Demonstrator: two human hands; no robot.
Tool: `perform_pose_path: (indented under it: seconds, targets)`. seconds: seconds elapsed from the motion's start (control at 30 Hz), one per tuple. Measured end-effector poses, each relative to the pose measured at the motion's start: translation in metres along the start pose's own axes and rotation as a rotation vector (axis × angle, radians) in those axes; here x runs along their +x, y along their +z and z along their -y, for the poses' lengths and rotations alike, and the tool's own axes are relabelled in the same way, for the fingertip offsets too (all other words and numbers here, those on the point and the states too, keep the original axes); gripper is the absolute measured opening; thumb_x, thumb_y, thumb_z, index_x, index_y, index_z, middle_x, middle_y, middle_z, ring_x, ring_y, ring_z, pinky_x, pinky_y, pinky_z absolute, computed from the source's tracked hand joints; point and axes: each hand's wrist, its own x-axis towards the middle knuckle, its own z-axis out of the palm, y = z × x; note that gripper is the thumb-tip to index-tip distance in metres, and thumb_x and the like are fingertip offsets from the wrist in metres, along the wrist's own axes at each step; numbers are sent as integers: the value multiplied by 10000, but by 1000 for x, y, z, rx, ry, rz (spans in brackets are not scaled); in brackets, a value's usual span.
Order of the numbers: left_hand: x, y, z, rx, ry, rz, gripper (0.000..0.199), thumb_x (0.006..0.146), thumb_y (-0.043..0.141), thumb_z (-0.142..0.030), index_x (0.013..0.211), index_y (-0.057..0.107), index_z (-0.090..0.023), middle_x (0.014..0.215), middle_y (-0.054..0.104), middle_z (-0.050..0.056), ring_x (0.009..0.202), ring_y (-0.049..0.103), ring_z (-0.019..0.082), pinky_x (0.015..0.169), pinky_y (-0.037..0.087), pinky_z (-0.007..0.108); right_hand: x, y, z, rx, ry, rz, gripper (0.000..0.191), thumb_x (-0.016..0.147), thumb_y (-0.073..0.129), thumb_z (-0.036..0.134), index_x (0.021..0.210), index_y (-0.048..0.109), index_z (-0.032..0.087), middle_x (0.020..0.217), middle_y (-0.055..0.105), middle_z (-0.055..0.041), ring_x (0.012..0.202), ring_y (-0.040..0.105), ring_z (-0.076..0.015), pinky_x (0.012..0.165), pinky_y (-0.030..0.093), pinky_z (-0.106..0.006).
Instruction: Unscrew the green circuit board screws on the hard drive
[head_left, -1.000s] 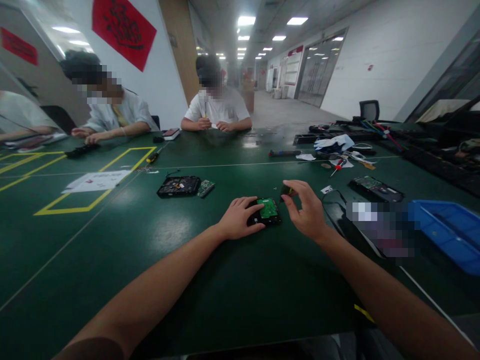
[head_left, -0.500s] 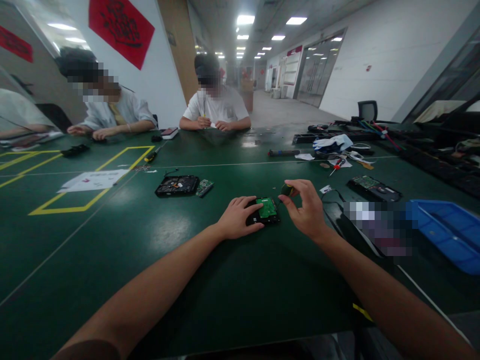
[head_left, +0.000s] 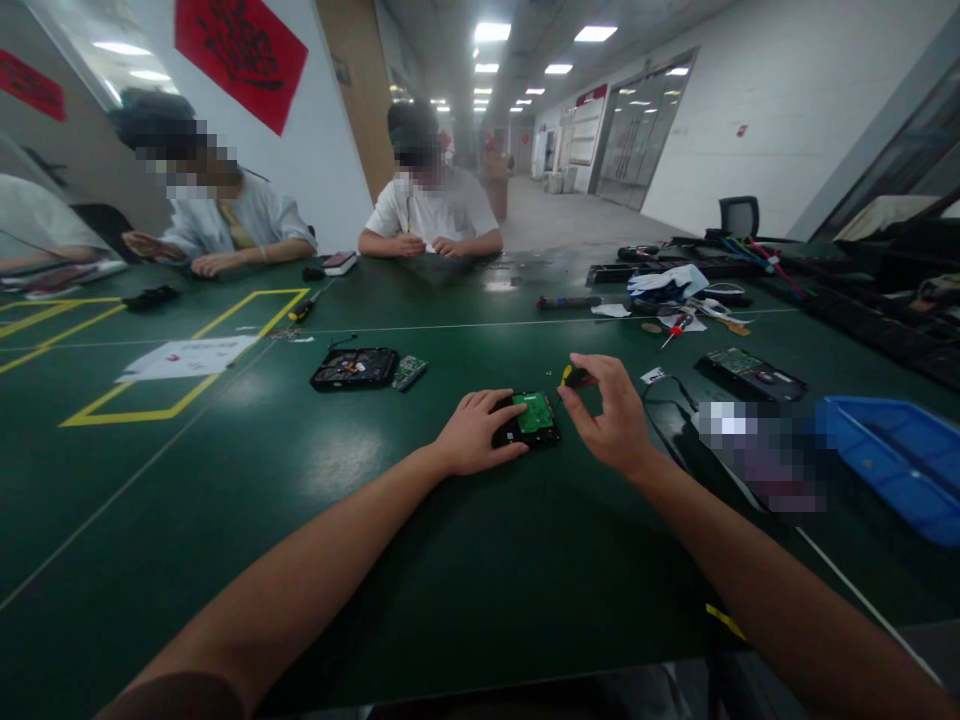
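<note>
A black hard drive with a green circuit board [head_left: 535, 413] lies on the green table [head_left: 420, 560]. My left hand [head_left: 480, 435] rests on its left side, fingers spread, thumb along the near edge. At the drive's right, my right hand [head_left: 609, 408] is closed on the yellow and black handle of a screwdriver [head_left: 574, 376], pinched between thumb and fingers. The screwdriver's tip is too small to make out near the drive's right edge. Further left lie another hard drive [head_left: 355, 368] and a loose circuit board [head_left: 409, 372].
A third hard drive [head_left: 752, 374] and a blue tray [head_left: 892, 460] stand at the right. Behind them are cables, a red screwdriver [head_left: 677, 329] and gloves [head_left: 667, 284]. Paper [head_left: 187, 359] lies left. People sit across the table.
The screwdriver handle has turned slightly in my right hand, showing more yellow. My left hand stays on the drive. A person at the far left has raised a hand a little.
</note>
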Motion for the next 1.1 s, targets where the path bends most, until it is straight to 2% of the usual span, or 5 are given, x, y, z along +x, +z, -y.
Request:
perform_pose_path:
  seconds: [0.37, 0.57, 0.8, 0.97, 1.1]
  targets:
    - [0, -2, -1, -7, 4, -7, 721, 904, 610, -668, 1509, 510, -289, 1570, 440, 126, 1416, 436, 368, 1176, 343, 582, -1, 3, 0, 60, 5, 81, 524, 991, 558, 176, 1485, 454, 318, 1339, 611, -97, 1088, 646, -263, 954, 564, -494]
    - [0, -3, -2, -16, 1, -9, 720, 902, 617, -663, 1511, 506, -296, 1570, 441, 123, 1414, 437, 369, 1173, 344, 584, -3, 4, -3, 27, 27, 6, 499, 949, 657, 223, 1414, 501, 315, 1199, 598, -95, 1004, 648, -262, 860, 599, -479]
    - [0, -3, -2, -31, 1, -5, 717, 897, 637, -645, 1513, 504, -302, 1577, 435, 121, 1416, 433, 375, 1172, 338, 591, -5, 7, -3, 138, 61, 77, 540, 983, 572, 173, 1478, 421, 328, 1348, 588, -101, 1125, 649, -265, 962, 583, -512]
    - [1, -1, -1, -22, -3, -3, 720, 895, 631, -659, 1509, 508, -305, 1576, 435, 114, 1418, 431, 366, 1181, 332, 578, -3, 5, 0, 46, 31, -3, 490, 947, 656, 210, 1397, 514, 341, 1189, 563, -85, 1005, 627, -251, 830, 610, -467]
    - [1, -1, -1, -19, 3, -1, 720, 899, 624, -661, 1511, 505, -301, 1572, 438, 120, 1422, 427, 364, 1177, 333, 576, -4, 7, -6, 51, 35, -11, 521, 968, 605, 187, 1452, 470, 326, 1273, 569, -103, 1028, 646, -256, 866, 610, -491]
